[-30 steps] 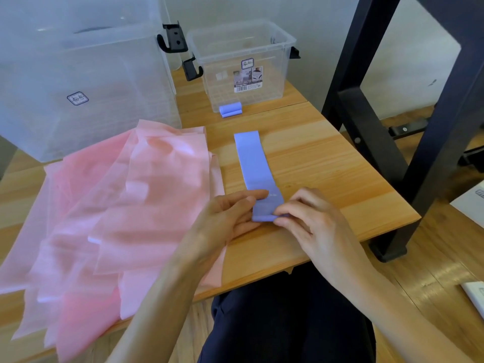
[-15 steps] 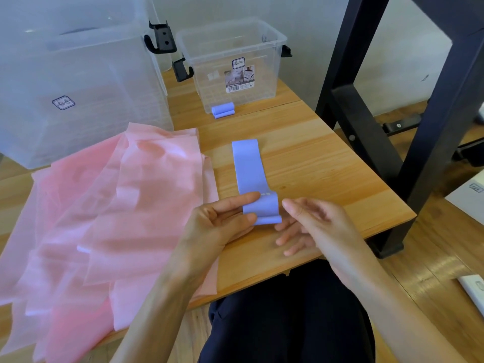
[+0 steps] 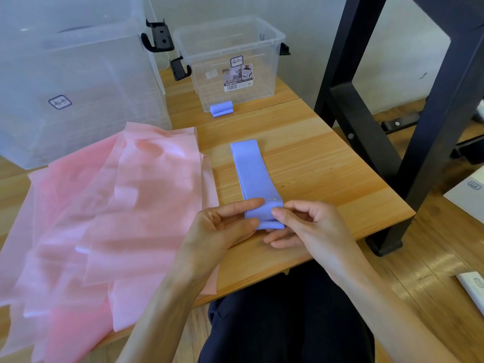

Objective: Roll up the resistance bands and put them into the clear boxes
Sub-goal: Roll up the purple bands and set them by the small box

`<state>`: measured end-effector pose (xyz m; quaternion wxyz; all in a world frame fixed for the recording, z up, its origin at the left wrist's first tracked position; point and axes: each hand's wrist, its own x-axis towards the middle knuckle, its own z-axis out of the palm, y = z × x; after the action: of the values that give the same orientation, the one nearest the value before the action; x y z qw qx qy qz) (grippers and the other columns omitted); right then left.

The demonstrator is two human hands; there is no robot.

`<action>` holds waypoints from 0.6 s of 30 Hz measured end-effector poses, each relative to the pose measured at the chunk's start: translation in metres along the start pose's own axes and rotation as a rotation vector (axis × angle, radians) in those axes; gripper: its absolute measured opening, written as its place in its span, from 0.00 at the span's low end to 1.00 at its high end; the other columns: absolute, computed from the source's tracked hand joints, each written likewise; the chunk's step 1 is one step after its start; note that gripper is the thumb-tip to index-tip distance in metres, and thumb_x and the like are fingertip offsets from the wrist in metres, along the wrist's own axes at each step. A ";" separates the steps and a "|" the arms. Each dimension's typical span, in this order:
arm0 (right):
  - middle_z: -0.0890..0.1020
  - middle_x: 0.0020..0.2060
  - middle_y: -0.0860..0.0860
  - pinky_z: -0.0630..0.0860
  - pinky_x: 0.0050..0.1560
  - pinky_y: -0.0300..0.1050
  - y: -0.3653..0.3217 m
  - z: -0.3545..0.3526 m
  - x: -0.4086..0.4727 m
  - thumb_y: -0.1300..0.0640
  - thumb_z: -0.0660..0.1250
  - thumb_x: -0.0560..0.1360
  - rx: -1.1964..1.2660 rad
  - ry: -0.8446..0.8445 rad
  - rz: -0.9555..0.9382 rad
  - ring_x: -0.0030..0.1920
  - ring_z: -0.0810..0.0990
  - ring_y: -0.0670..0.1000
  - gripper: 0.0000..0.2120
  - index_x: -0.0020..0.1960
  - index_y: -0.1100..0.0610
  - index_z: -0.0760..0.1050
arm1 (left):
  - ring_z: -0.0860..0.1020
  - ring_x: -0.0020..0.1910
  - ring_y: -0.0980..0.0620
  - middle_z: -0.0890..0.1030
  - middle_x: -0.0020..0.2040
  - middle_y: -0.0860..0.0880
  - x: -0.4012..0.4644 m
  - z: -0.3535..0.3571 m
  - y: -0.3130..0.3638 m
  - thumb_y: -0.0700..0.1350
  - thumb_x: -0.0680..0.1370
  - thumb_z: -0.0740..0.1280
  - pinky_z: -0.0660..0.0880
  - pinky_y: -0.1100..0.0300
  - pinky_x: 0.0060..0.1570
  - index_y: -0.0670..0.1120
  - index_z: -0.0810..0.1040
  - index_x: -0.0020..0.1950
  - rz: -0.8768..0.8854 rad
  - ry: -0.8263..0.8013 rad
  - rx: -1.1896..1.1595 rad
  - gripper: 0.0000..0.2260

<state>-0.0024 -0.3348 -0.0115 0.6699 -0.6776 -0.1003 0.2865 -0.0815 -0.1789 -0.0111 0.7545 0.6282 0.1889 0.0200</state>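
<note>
A blue resistance band [image 3: 251, 169] lies lengthwise on the wooden table [image 3: 327, 163], its near end folded into the start of a roll. My left hand [image 3: 222, 226] pinches the left side of that rolled end and my right hand [image 3: 306, 224] pinches the right side. A rolled blue band [image 3: 221, 109] rests on the table against the front of the small clear box [image 3: 230, 64]. A large clear box [image 3: 78, 79] stands at the back left.
Several pink translucent bags [image 3: 104, 218] are piled over the left half of the table. A black metal frame [image 3: 387, 113] stands just right of the table. The table's near edge runs right below my hands.
The near end of the blue band has been turned over further into a thicker roll, and my right hand has closed back onto it after briefly opening.
</note>
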 end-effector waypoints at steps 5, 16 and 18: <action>0.86 0.39 0.58 0.83 0.38 0.41 -0.003 -0.002 0.001 0.61 0.70 0.77 0.038 -0.011 0.025 0.39 0.87 0.56 0.06 0.48 0.64 0.82 | 0.84 0.53 0.51 0.86 0.52 0.48 -0.001 0.000 0.000 0.32 0.77 0.68 0.79 0.63 0.53 0.48 0.83 0.58 0.026 -0.007 0.026 0.15; 0.86 0.40 0.59 0.83 0.37 0.42 -0.004 -0.003 0.001 0.60 0.69 0.77 0.068 -0.041 0.067 0.39 0.87 0.57 0.12 0.51 0.70 0.78 | 0.83 0.55 0.46 0.86 0.52 0.46 -0.004 0.001 -0.001 0.33 0.76 0.68 0.78 0.57 0.58 0.48 0.84 0.57 0.021 0.003 0.005 0.15; 0.86 0.41 0.60 0.83 0.38 0.42 -0.004 -0.003 0.001 0.60 0.68 0.78 0.074 -0.045 0.064 0.39 0.87 0.57 0.10 0.52 0.69 0.79 | 0.84 0.54 0.47 0.86 0.52 0.44 -0.004 0.001 -0.001 0.33 0.76 0.68 0.79 0.59 0.56 0.49 0.84 0.56 0.016 0.020 -0.013 0.14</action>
<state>0.0006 -0.3367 -0.0082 0.6826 -0.6486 -0.0828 0.3263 -0.0853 -0.1811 -0.0113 0.7564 0.6246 0.1912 0.0336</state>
